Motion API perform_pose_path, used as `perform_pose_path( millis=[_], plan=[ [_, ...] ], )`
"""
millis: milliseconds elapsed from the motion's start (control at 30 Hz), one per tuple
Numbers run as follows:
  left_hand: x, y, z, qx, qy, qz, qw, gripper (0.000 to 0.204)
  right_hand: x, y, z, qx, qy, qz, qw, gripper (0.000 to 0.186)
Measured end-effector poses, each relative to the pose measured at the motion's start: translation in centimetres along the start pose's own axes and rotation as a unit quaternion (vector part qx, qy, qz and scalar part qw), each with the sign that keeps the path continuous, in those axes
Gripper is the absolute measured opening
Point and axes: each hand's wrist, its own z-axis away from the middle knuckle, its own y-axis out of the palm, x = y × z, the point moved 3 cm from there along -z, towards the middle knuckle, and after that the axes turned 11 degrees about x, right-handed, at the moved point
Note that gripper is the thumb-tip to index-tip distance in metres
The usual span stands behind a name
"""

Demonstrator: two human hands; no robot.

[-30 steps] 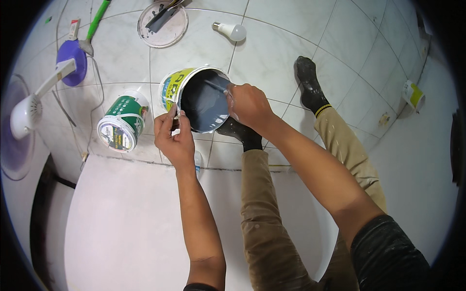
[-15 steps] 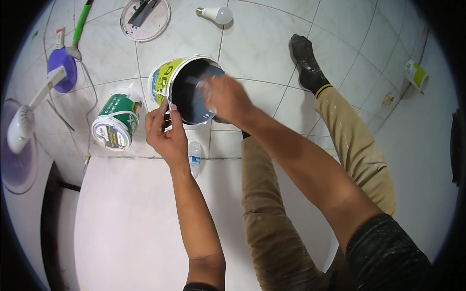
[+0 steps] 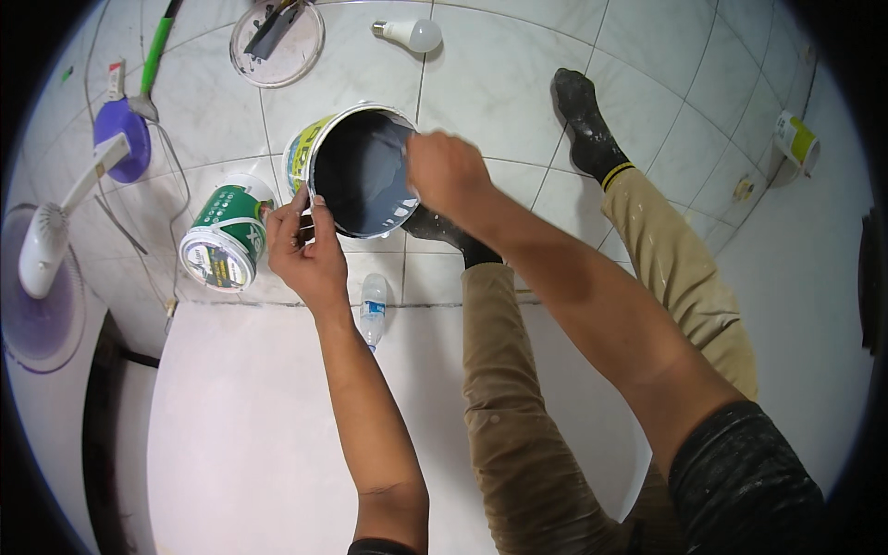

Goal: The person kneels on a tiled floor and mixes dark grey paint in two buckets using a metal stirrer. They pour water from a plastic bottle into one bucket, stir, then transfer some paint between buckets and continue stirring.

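A white paint bucket point(image 3: 299, 153) with a yellow-green label stands tilted on the floor, its mouth toward me. Dark grey paint point(image 3: 370, 199) coats its inside. My left hand point(image 3: 310, 254) pinches the near left rim between thumb and fingers. Closed and slightly blurred, my right hand point(image 3: 449, 176) is at the bucket's right rim. Whatever it grips, if anything, is hidden behind the fingers.
A green-labelled white tub point(image 3: 227, 231) stands left of the bucket, and a clear plastic bottle point(image 3: 373, 310) lies nearer. Beyond are a paint-smeared lid point(image 3: 301, 60), a light bulb point(image 3: 412, 35) and a green-handled scraper point(image 3: 155, 60). A white fan point(image 3: 46, 250) is far left.
My right hand has moved from inside the bucket to its right rim. The bucket's mouth has shifted slightly left, along with my left hand.
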Motion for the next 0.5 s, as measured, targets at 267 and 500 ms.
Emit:
perform_pose_path(
  millis=[267,500],
  plan=[
    [1.4,-1.0,-0.5,-0.026,-0.012,0.031,0.999,0.024,0.4,-0.8,6.6,0.11,0.045,-0.081,0.99,0.014],
    [0.5,-1.2,-0.7,-0.006,0.008,-0.017,1.0,0.026,-2.3,-4.1,10.4,0.056,0.07,-0.167,0.982,0.032]
  ],
)
